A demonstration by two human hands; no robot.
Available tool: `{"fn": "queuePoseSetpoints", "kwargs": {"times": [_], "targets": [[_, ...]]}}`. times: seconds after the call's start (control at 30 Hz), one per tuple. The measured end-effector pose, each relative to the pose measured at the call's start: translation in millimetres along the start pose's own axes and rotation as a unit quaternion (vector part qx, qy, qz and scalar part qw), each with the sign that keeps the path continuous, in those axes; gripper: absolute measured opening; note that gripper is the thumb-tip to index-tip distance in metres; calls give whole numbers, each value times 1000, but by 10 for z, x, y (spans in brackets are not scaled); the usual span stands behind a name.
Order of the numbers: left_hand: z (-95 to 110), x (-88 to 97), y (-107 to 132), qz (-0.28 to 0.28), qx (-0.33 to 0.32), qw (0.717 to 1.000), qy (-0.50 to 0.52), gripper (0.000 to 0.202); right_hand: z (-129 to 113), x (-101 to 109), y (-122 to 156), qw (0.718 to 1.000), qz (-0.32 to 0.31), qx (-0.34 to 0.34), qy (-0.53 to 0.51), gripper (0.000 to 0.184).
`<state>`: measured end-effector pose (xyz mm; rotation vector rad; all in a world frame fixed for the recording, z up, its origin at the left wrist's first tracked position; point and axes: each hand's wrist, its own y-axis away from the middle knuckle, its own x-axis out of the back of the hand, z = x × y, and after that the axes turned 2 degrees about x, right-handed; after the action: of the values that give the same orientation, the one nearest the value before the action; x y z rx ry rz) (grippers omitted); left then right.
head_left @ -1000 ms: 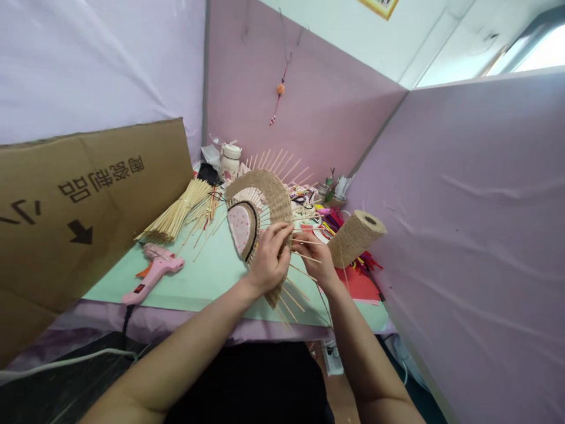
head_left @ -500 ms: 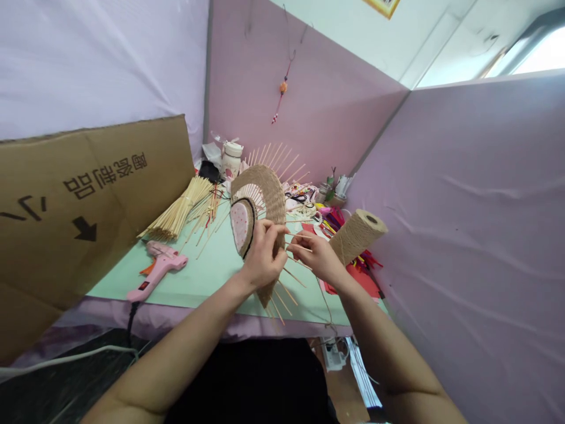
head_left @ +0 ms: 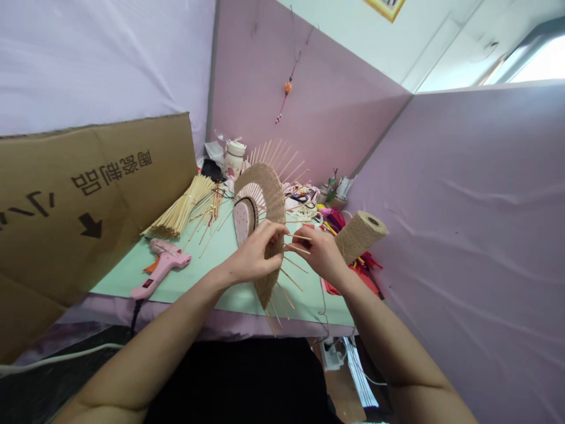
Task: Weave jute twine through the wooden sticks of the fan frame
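A half-round woven fan (head_left: pixel 270 187) of brown twine on thin wooden sticks stands tilted over the table, its stick ends poking out past the rim. Its inner part is a pale pink dotted patch (head_left: pixel 242 221). My left hand (head_left: pixel 258 250) grips the fan's woven band near the right edge, thumb and fingers on either side. Close by, my right hand (head_left: pixel 315 250) has its fingers pinched at the rim among the protruding sticks. Twine at those fingertips is too fine to make out. A roll of brown twine (head_left: pixel 359 235) lies just behind my right hand.
On the left are a pink glue gun (head_left: pixel 161 271), a bundle of wooden sticks (head_left: pixel 180 206) and a large cardboard sheet (head_left: pixel 97 194). A white bottle (head_left: pixel 233 156) stands at the back. Coloured craft bits (head_left: pixel 333 221) and red sheets (head_left: pixel 364 282) lie to the right.
My left hand's thumb has shifted lower, opening a wider gap between thumb and fingers on the band. My right fingers have curled in closer to the rim. The view has shifted slightly.
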<state>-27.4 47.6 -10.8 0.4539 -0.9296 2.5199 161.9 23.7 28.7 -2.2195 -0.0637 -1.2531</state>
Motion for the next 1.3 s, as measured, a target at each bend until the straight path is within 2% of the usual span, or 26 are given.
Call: {"fn": "queuePoseSetpoints", "kwargs": {"times": [0.2, 0.4, 0.5, 0.63, 0.7, 0.77, 0.87, 1.0, 1.07, 1.13, 1.23, 1.3], "targets": [[37, -85, -1, 44, 43, 998, 4, 30, -49, 9, 39, 999, 28, -43, -5, 38], [89, -154, -45, 47, 67, 996, -27, 27, -9, 29, 17, 977, -39, -150, -147, 42], [97, -158, -76, 42, 71, 996, -33, 26, 15, 49, 0, 953, -75, -197, -219, 42], [117, -146, -98, 41, 82, 994, -57, 24, -25, 77, 22, 889, -140, -269, -342, 43], [134, -145, -95, 47, 78, 993, -74, 25, -70, 101, 56, 862, -158, -282, -391, 41], [151, -152, -83, 51, 73, 992, -87, 27, -123, 153, 106, 851, -165, -283, -411, 39], [168, -167, -58, 52, 74, 991, -96, 30, -203, 296, 216, 875, -178, -272, -359, 33], [176, -185, -30, 52, 73, 991, -102, 34, -325, 495, 397, 943, -177, -184, -214, 20], [176, -192, -21, 53, 71, 991, -98, 35, -402, 533, 469, 978, -120, -113, -127, 15], [178, -198, -14, 53, 74, 991, -93, 34, -477, 524, 508, 998, -43, -35, -40, 13], [179, -203, -7, 55, 81, 991, -91, 34, -517, 451, 501, 998, 47, 44, 23, 12], [175, -201, -1, 62, 80, 991, -89, 33, -453, 381, 461, 995, 94, 34, 14, 11]]}}
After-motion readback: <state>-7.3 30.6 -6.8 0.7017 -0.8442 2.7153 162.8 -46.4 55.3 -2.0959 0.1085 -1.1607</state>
